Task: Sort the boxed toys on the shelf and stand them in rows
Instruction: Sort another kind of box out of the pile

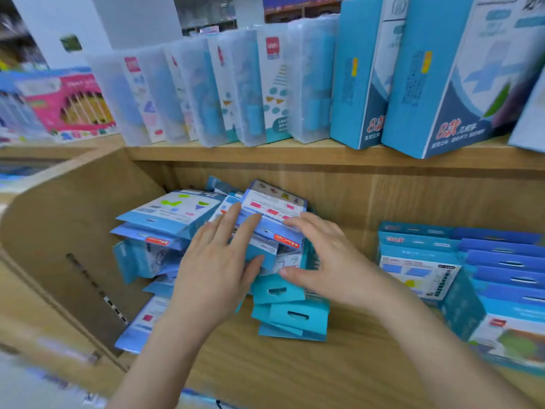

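Observation:
A loose pile of flat blue boxed toys (277,305) lies in the middle of the lower wooden shelf (295,367). My left hand (215,276) and my right hand (327,261) both rest on the top of this pile, fingers spread over a small blue-and-white box (274,211), with thumbs under a few boxes. More boxes (168,214) lie tilted in a heap to the left. At the right, similar blue boxes (501,261) lie in an overlapping row.
The upper shelf (265,153) carries upright clear plastic cases (224,90) and tall blue cartons (436,84). A wooden side panel (73,231) bounds the lower shelf on the left. A pink boxed toy (67,101) lies far left.

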Demonstrator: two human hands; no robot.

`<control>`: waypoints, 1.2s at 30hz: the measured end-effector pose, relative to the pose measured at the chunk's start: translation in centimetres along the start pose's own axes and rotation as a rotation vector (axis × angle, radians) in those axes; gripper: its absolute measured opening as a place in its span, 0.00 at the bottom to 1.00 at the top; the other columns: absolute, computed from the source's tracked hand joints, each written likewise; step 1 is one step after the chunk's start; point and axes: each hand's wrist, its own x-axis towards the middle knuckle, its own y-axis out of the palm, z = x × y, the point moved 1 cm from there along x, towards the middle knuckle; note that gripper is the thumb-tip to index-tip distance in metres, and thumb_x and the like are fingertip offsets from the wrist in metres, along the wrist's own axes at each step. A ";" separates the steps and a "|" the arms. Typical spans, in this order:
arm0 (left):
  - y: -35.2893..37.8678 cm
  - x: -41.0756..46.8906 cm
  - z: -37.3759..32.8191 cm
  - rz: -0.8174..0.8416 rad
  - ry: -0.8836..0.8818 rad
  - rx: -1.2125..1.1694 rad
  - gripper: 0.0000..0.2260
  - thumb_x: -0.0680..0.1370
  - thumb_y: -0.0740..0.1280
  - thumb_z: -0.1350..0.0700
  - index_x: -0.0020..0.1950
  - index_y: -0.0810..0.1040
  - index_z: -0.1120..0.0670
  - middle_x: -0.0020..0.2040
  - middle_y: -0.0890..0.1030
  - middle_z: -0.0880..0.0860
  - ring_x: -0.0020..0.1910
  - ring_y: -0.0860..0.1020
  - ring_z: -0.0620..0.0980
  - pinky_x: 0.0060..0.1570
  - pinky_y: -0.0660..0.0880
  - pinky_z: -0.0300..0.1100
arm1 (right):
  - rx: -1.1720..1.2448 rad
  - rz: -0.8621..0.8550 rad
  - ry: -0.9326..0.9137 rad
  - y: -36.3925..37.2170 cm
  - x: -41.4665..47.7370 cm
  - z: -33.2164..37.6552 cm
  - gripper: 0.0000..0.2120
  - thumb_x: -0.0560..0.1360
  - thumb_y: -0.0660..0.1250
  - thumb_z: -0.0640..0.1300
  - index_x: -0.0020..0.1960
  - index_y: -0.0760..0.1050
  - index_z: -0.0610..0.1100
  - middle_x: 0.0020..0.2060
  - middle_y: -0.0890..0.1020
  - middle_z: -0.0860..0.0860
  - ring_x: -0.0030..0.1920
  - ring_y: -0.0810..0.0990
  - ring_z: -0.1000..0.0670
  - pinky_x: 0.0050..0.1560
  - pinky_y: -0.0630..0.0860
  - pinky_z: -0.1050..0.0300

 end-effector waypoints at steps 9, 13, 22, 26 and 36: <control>-1.0 -6.1 1.4 -0.447 -0.028 -0.223 0.11 0.74 0.70 0.59 0.55 0.79 0.56 0.56 0.79 0.57 0.53 0.78 0.58 0.54 0.73 0.46 | 0.146 -0.109 0.130 0.4 -1.5 -0.3 0.35 0.71 0.69 0.58 0.73 0.55 0.60 0.71 0.63 0.61 0.70 0.61 0.57 0.68 0.62 0.56; 0.6 -7.7 -3.3 -0.443 0.267 -0.311 0.06 0.74 0.70 0.61 0.50 0.80 0.56 0.49 0.82 0.55 0.46 0.80 0.55 0.49 0.76 0.46 | 0.295 -0.137 0.288 1.4 -4.2 -1.8 0.33 0.71 0.67 0.60 0.71 0.57 0.61 0.67 0.69 0.62 0.65 0.65 0.61 0.63 0.64 0.60; 3.6 -3.5 -4.8 -0.196 0.128 -0.039 0.16 0.73 0.61 0.56 0.58 0.79 0.58 0.49 0.84 0.54 0.47 0.82 0.53 0.47 0.78 0.44 | 0.183 -0.086 0.261 4.1 -6.1 -1.2 0.36 0.71 0.70 0.55 0.74 0.56 0.55 0.60 0.62 0.67 0.62 0.64 0.66 0.54 0.56 0.82; 1.3 -3.7 -4.5 -0.386 0.083 -0.144 0.13 0.77 0.60 0.55 0.53 0.81 0.57 0.43 0.84 0.52 0.39 0.83 0.49 0.35 0.72 0.38 | 0.150 -0.082 0.257 3.9 -5.6 -1.2 0.41 0.70 0.71 0.58 0.76 0.54 0.52 0.58 0.60 0.67 0.62 0.63 0.67 0.53 0.57 0.78; -6.1 -2.8 -2.5 -0.722 -0.329 -0.477 0.18 0.81 0.60 0.56 0.33 0.67 0.61 0.25 0.66 0.50 0.30 0.68 0.49 0.25 0.62 0.36 | 0.443 0.036 0.324 3.9 -4.2 -2.2 0.37 0.68 0.73 0.58 0.67 0.53 0.68 0.52 0.66 0.77 0.58 0.69 0.67 0.45 0.67 0.78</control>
